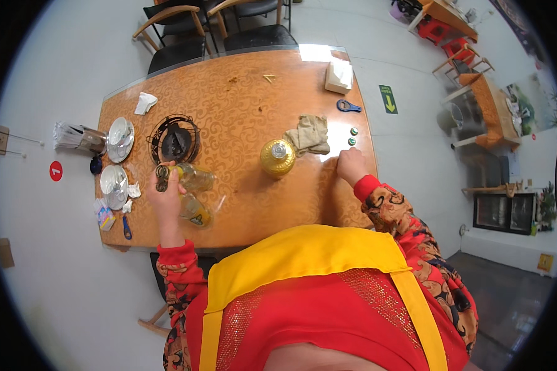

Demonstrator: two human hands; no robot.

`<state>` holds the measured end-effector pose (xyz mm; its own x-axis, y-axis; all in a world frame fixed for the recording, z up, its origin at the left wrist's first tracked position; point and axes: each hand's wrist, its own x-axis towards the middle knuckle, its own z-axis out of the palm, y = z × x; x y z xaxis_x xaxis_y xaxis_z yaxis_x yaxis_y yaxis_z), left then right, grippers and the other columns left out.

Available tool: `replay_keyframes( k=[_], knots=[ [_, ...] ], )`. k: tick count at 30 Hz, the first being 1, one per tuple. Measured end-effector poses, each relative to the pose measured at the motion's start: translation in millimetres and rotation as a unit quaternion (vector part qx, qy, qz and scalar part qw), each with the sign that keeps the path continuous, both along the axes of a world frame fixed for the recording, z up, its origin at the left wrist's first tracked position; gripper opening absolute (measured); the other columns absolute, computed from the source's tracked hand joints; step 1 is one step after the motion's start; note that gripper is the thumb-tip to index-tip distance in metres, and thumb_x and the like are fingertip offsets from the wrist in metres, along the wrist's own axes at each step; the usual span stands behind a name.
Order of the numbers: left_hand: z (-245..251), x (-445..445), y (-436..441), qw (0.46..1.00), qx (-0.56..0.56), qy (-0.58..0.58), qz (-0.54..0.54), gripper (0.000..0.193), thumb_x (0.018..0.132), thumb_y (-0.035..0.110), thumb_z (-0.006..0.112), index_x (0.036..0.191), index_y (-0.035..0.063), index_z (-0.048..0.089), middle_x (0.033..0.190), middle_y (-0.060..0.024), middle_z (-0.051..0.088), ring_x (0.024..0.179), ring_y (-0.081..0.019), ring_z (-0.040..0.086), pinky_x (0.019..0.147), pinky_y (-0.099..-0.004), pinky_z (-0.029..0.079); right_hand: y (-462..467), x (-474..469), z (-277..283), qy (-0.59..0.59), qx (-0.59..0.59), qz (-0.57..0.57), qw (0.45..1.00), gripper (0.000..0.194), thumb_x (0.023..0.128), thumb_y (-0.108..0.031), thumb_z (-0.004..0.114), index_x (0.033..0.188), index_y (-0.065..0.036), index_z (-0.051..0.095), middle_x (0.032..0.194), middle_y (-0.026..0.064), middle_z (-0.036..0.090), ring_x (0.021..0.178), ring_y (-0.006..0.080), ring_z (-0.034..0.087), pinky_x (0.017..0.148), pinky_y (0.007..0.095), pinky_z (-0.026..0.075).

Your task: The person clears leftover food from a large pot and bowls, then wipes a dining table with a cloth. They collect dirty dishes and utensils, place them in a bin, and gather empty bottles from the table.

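My left hand [166, 185] grips two clear glass bottles by their necks. The upper bottle [198, 177] and the lower bottle [196, 211] splay out to the right, tilted over the table. At the right edge of the table is my right hand [352, 166], its fingers curled and pointing down. Whether it holds anything is hidden. Just beyond its knuckles lie two green bottle caps [352, 141]. A gold bottle [277, 160] with a clear top stands upright between my hands. Beside it lies a crumpled beige cloth [308, 134]. A blue-handled bottle opener [348, 105] is farther back.
A black metal stand [175, 141] sits left on the patterned table [241, 116]. Stacked tableware [120, 139], crumpled tissues [133, 189] and another blue-handled tool [127, 227] line the left edge. A tissue box [339, 78] occupies the far right corner. Chairs [260, 37] stand behind.
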<state>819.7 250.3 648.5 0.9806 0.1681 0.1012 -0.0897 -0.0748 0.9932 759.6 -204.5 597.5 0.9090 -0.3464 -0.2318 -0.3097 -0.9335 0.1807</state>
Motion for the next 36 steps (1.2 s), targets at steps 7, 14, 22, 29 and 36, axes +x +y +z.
replay_keyframes(
  k=[7,14,22,29,36],
  knots=[
    [6,-6,-5,1.0,-0.003,0.01,-0.013,0.02,0.089,0.006,0.059,0.108,-0.0018,0.059,0.077,-0.0027,0.059,0.052,-0.0057,0.049,0.049,-0.0208,0.042,-2,-3,39,0.039,0.048,0.012,0.998,0.045,0.062,-0.033,0.078,0.093,-0.003,0.066,0.099,0.0162,0.06,0.093,0.0316,0.06,0.075,0.0428,0.053],
    [5,2,-11,1.0,-0.008,0.003,-0.024,0.021,0.088,0.004,0.057,0.109,-0.0009,0.059,0.072,-0.0006,0.057,0.052,-0.0052,0.048,0.05,-0.0207,0.041,84,18,127,-0.18,0.509,0.093,0.837,0.07,0.068,-0.034,0.082,0.12,0.004,0.054,0.121,0.0218,0.055,0.112,0.03,0.055,0.091,0.0376,0.047],
    [2,2,17,1.0,0.02,0.018,-0.009,0.021,0.089,0.002,0.054,0.109,-0.0032,0.056,0.095,-0.0084,0.063,0.052,-0.007,0.048,0.049,-0.0208,0.04,156,49,52,-0.261,0.484,0.213,0.808,0.048,0.07,-0.023,0.078,0.108,0.0,0.059,0.11,0.0187,0.059,0.103,0.034,0.057,0.089,0.0373,0.047],
    [41,-2,40,0.999,0.012,-0.028,-0.014,0.022,0.088,0.002,0.05,0.107,-0.0041,0.058,0.09,-0.0089,0.062,0.051,-0.0085,0.045,0.048,-0.0205,0.037,171,19,87,-0.347,0.505,0.226,0.758,0.033,0.07,-0.019,0.072,0.095,-0.001,0.061,0.088,0.0176,0.062,0.086,0.0359,0.06,0.073,0.0399,0.05],
    [101,9,33,0.989,0.085,-0.104,-0.059,0.023,0.094,0.012,0.048,0.112,0.0003,0.055,0.09,-0.0087,0.06,0.047,-0.0061,0.041,0.043,-0.0175,0.031,149,0,192,-0.317,0.538,0.264,0.735,0.021,0.065,-0.014,0.072,0.077,0.0,0.063,0.075,0.0202,0.062,0.075,0.0379,0.061,0.064,0.0409,0.05]
  ],
)
